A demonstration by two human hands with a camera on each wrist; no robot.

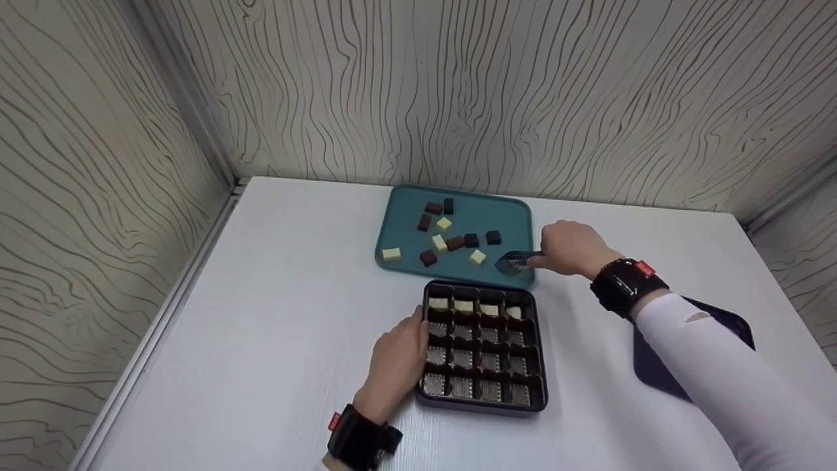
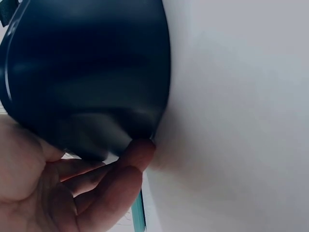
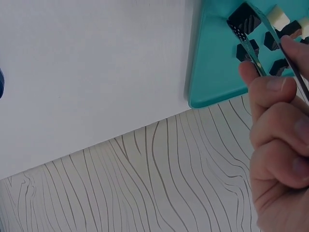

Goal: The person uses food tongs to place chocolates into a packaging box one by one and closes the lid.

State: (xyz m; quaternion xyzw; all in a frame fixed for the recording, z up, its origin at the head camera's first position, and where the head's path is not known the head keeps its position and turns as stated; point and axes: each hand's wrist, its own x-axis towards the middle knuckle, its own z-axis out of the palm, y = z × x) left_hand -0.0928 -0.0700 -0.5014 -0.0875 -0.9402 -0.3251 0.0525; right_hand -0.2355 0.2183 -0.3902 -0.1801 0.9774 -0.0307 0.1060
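My right hand (image 1: 572,248) holds small tongs (image 1: 513,261) with perforated ends over the near right corner of a teal tray (image 1: 399,229). A dark chocolate piece (image 3: 244,18) shows at the tong ends in the right wrist view; I cannot tell whether they grip it. White chocolate pieces (image 1: 391,254) and brown chocolate pieces (image 1: 428,258) lie scattered on the tray. My left hand (image 1: 397,353) rests against the left side of a dark chocolate box (image 1: 480,407), its fingers (image 2: 113,193) touching the wall near a corner. White pieces (image 1: 463,307) sit in the box's far row.
A dark blue lid or tray (image 1: 660,366) lies on the white table (image 1: 294,340) at the right, partly hidden beneath my right sleeve. Wood-patterned panels (image 1: 458,98) stand behind the table and along its sides. The box stands just in front of the tray.
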